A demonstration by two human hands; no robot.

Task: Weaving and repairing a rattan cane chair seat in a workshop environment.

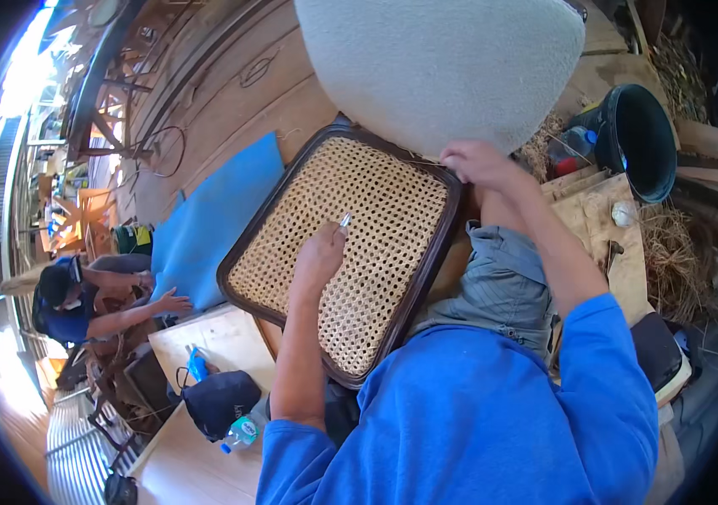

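A metal-tipped tool [345, 220] is gripped by the left hand [319, 257] above the middle of the cane panel [384, 252], which is positioned beside the grey shorts [498, 282]. The right hand [478, 164] is curled at the panel's far right corner; its grip cannot be told.

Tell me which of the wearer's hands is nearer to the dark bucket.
Right hand: at the cane panel's far right corner, left of the bucket. The left hand is over the panel's middle, farther away.
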